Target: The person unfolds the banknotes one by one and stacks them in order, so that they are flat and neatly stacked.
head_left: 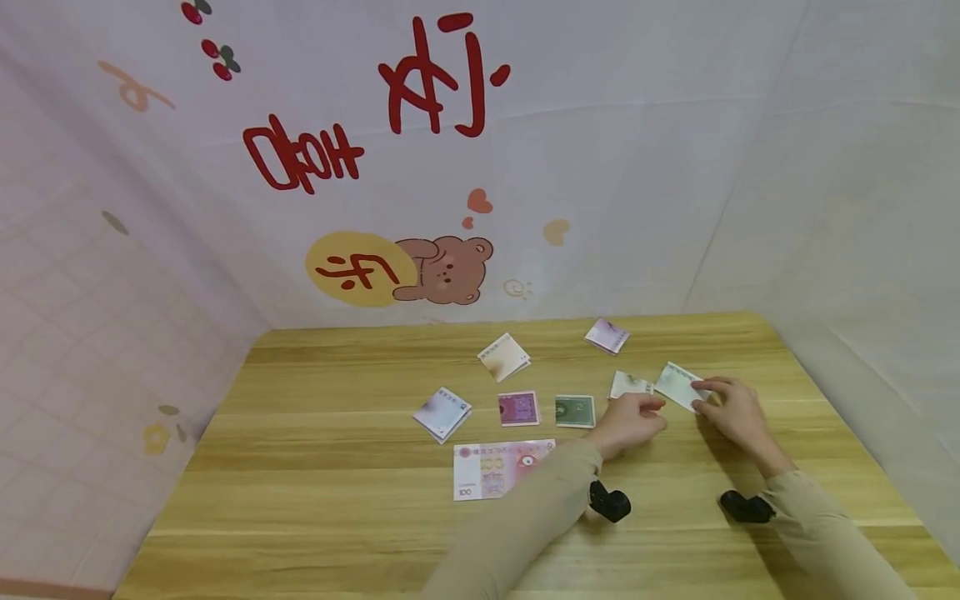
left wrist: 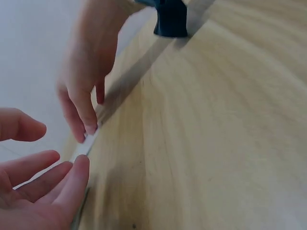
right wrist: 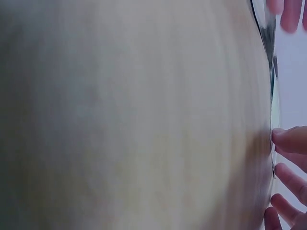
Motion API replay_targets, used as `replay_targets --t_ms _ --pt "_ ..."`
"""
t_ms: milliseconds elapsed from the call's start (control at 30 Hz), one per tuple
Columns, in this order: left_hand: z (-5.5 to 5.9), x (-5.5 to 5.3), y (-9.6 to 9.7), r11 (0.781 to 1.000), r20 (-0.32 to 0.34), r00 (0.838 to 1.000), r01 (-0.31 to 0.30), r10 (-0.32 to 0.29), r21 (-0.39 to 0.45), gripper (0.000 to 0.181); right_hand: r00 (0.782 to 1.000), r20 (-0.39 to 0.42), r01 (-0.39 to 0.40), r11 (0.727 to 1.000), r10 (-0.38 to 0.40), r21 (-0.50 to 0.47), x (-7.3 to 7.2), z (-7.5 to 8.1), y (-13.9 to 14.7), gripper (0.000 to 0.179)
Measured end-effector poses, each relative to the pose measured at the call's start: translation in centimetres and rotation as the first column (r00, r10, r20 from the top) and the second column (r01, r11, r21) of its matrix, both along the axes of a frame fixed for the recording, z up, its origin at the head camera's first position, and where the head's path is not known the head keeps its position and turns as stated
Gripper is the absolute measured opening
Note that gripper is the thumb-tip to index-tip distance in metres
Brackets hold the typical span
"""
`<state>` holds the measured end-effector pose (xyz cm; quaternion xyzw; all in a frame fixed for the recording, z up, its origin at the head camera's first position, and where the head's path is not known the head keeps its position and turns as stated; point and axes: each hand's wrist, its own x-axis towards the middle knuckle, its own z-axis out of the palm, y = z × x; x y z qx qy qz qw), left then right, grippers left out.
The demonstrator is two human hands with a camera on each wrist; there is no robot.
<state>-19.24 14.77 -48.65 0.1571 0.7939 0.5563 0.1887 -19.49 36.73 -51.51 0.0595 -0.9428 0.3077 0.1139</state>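
On the right of the table in the head view, my right hand (head_left: 738,419) holds the near right end of a pale green banknote (head_left: 677,384) between thumb and forefinger. The right wrist view has that hand's spread fingers (right wrist: 291,184) at the paper's edge. My left hand (head_left: 628,425) is just left of it, fingers relaxed, beside a folded whitish banknote (head_left: 628,383) whose near part it hides. Nothing shows between the left thumb and fingers (left wrist: 72,189) in the left wrist view.
Folded banknotes lie about: blue (head_left: 442,412), cream (head_left: 502,358), purple (head_left: 607,335), magenta (head_left: 519,408), green (head_left: 575,412). A pink 100 note (head_left: 480,471) lies flat, partly under the left sleeve (head_left: 525,521) in view. A printed cloth (head_left: 600,167) hangs behind the wooden table (head_left: 315,467).
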Motion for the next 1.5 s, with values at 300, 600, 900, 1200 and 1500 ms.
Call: replay_targets --t_ms 300,600,900,1200,1500 --pt "-0.7 -1.4 1.3 0.995 0.003 0.998 -0.054 0.055 -0.086 0.048 1.0 0.021 -0.011 1.0 0.011 -0.006 0.0 -0.1 0.1 0.029" --pt "-0.9 -1.6 3.2 0.996 0.056 0.995 -0.082 0.084 -0.025 0.055 1.0 0.004 -0.03 0.999 0.03 -0.024 -0.2 -0.2 0.6 0.028" --pt "-1.3 -1.9 3.9 0.996 0.073 0.994 -0.085 0.084 0.006 0.045 0.993 0.04 -0.105 0.987 0.111 -0.118 0.4 -0.5 1.3 0.029" --pt "-1.8 -1.7 4.2 0.999 0.01 0.999 -0.034 0.035 -0.038 0.031 0.97 0.061 -0.217 0.951 0.235 -0.221 1.0 -0.9 1.5 0.03" --pt "-2.1 -0.9 3.9 0.993 0.062 0.992 -0.114 0.111 0.033 0.014 0.974 0.119 -0.159 0.957 0.191 -0.242 1.5 0.3 2.4 0.029"
